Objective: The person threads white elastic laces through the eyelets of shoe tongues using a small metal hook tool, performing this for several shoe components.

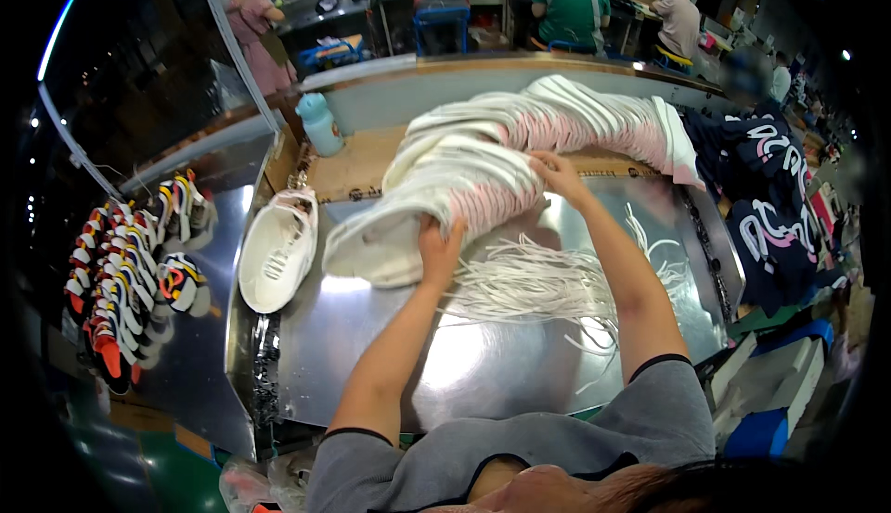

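Observation:
A long row of white and pink shoe uppers (483, 184), nested one inside another, lies on the metal table. My left hand (438, 246) grips the near part of the row, its fingers partly hidden inside the opening and the thumb outside. At the row's right end, my right hand (557, 175) has its fingers curled against the edges of the uppers. Just in front of the stack lies a loose heap of white shoelaces (538, 281). A second nested row of uppers (594, 119) curves behind to the right. One single white upper (278, 253) rests on the left, apart from the stack.
Colourful shoe parts (125, 281) stand in rows on the left side table. A light blue bottle (320, 125) stands at the back on cardboard (357, 165). Dark printed pieces (770, 207) pile up at the right. Beyond the partition, several people sit at benches.

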The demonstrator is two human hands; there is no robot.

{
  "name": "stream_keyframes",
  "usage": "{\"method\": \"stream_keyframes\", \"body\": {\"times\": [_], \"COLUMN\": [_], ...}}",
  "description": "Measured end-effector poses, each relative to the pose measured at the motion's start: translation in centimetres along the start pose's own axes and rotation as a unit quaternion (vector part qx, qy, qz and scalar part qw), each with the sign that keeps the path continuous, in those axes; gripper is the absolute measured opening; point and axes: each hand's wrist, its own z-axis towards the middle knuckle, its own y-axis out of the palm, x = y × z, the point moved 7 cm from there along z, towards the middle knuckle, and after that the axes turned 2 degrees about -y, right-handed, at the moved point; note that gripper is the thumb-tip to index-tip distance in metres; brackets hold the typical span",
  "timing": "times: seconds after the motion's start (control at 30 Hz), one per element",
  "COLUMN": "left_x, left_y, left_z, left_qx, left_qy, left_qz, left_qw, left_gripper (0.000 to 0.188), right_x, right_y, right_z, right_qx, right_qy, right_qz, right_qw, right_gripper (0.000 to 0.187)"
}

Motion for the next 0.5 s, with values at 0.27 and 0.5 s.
{"method": "stream_keyframes", "body": {"times": [0.27,0.5], "left_x": [0.4,0.1], "left_y": [-1.8,-1.6], "left_z": [-4.3,-5.3], "left_qx": [-0.135,0.021], "left_qy": [-0.069,-0.239], "left_qz": [0.161,-0.197], "left_qw": [0.975,0.951], "left_gripper": [0.047,0.049], "right_x": [-0.9,-3.9], "right_y": [-1.0,-1.5], "right_z": [-5.3,-17.2], "right_qx": [0.149,0.12], "right_qy": [-0.134,-0.042], "right_qz": [-0.098,-0.209], "right_qw": [0.975,0.97], "right_gripper": [0.035,0.018]}}
